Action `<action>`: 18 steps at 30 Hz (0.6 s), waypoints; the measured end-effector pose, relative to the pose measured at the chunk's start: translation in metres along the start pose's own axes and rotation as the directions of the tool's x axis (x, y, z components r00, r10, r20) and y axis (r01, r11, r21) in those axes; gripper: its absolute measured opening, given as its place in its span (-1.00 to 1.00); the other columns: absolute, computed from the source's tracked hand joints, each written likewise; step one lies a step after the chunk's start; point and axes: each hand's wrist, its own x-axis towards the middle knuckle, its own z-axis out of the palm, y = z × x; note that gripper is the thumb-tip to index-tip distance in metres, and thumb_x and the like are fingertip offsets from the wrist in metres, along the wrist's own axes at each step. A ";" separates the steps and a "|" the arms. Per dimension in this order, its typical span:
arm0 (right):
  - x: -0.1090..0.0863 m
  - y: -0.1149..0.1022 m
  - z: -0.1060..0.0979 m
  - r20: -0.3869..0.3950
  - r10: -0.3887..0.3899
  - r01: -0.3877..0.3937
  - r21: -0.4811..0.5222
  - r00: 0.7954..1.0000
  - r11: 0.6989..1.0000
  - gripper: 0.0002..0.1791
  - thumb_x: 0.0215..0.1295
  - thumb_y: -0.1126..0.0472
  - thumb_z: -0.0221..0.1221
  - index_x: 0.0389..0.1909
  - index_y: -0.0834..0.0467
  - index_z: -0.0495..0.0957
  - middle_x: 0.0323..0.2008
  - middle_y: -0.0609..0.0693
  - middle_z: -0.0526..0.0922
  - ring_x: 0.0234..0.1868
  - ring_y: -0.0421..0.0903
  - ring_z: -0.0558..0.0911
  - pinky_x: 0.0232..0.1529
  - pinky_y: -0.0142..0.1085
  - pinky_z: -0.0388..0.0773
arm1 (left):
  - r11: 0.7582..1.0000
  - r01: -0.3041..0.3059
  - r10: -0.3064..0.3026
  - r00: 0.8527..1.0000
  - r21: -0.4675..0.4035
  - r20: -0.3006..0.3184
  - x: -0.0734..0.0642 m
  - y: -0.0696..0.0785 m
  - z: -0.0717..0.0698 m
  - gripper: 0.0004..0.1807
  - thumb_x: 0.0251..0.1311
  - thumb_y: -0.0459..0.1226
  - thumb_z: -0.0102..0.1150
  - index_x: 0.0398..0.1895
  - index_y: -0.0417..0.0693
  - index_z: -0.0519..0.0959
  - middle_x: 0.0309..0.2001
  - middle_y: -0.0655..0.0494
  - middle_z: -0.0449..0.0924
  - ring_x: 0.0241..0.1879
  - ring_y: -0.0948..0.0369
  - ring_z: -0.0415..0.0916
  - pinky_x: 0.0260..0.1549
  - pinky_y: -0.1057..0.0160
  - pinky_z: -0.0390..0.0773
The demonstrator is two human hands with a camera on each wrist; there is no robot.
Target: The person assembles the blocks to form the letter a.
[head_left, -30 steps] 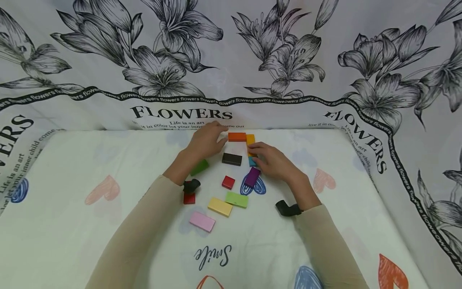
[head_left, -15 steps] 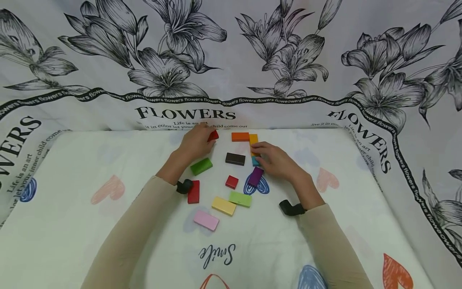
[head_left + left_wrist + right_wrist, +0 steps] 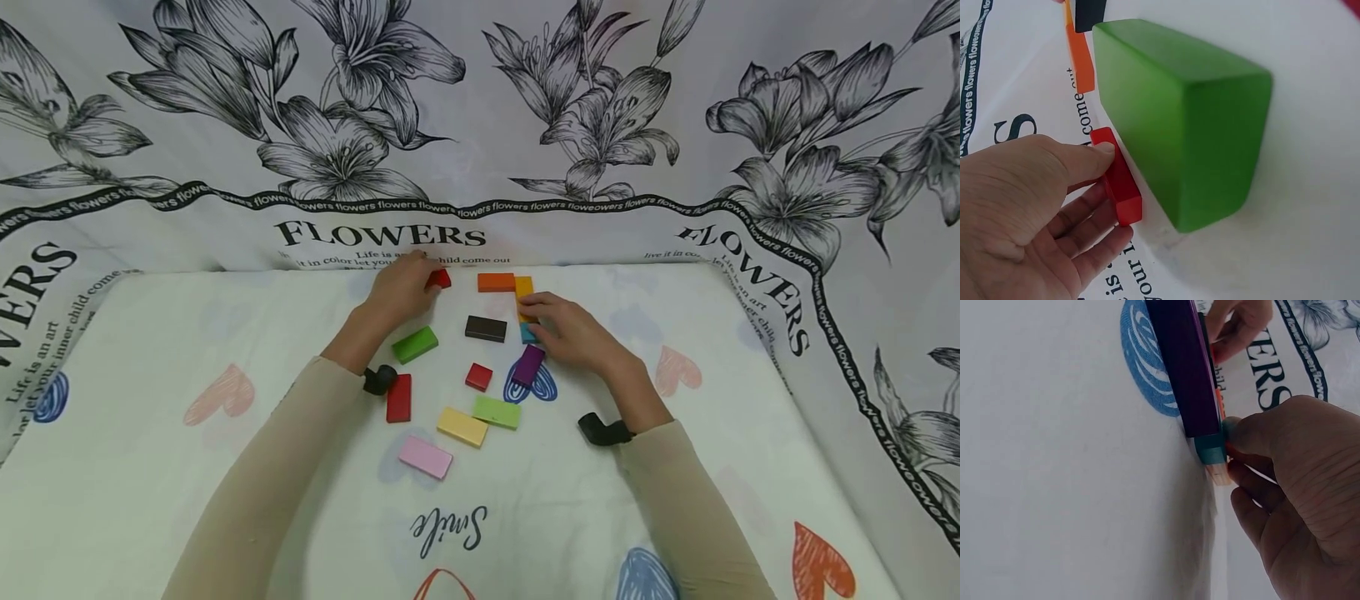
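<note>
A small red block (image 3: 1124,181) is pinched by my left hand (image 3: 401,290) near the back edge of the cloth, thumb on one face and fingers on the other. Only one end of it shows in the head view. My right hand (image 3: 573,332) holds a teal block (image 3: 1211,450) between thumb and fingertips. That block meets the end of a yellow-orange block (image 3: 524,287), partly covered by the fingers. An orange block (image 3: 496,282) lies crosswise at the far end, touching the yellow-orange one. Close to the teal block, a purple block (image 3: 528,365) lies tilted.
A black block (image 3: 486,328) and a green block (image 3: 415,344) lie between the hands. Nearer are a red cube (image 3: 479,377), a longer red block (image 3: 399,398), a light green block (image 3: 497,412), a yellow block (image 3: 462,427) and a pink block (image 3: 425,457). A floral curtain (image 3: 480,125) rises behind.
My left hand has drawn left, away from the orange block, and the red block in its fingers has come into view. The right hand keeps its place on the row.
</note>
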 end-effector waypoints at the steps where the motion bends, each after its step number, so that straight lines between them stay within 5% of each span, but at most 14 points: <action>1: 0.000 0.000 0.000 0.001 0.001 -0.001 0.000 1.000 1.000 -0.53 0.57 0.22 0.17 0.43 0.19 0.53 0.50 0.06 0.50 0.58 0.10 0.41 0.60 0.04 0.34 | 1.000 -0.001 0.001 1.000 -0.003 0.002 0.000 0.000 -0.001 -0.57 0.44 -0.31 0.23 0.34 -0.17 0.61 0.13 -0.19 0.61 0.06 -0.07 0.54 0.11 -0.05 0.62; 10: 0.001 0.003 0.001 0.007 0.006 -0.006 -0.014 1.000 1.000 -0.52 0.58 0.21 0.16 0.44 0.17 0.52 0.50 0.05 0.49 0.58 0.09 0.41 0.61 0.04 0.34 | 0.999 0.010 -0.008 0.999 -0.039 0.045 0.003 0.001 -0.003 -0.54 0.43 -0.29 0.25 0.35 -0.22 0.59 0.15 -0.16 0.64 0.11 -0.05 0.54 0.21 -0.05 0.59; 18: 0.001 0.001 0.000 0.011 0.009 -0.009 -0.016 1.000 1.000 -0.51 0.57 0.20 0.18 0.45 0.18 0.51 0.50 0.07 0.50 0.58 0.11 0.41 0.60 0.05 0.35 | 0.998 -0.021 0.024 0.999 -0.054 0.048 0.007 0.012 -0.009 -0.68 0.39 -0.29 0.29 0.14 -0.25 0.67 -0.04 -0.15 0.67 -0.07 -0.03 0.53 0.01 0.01 0.61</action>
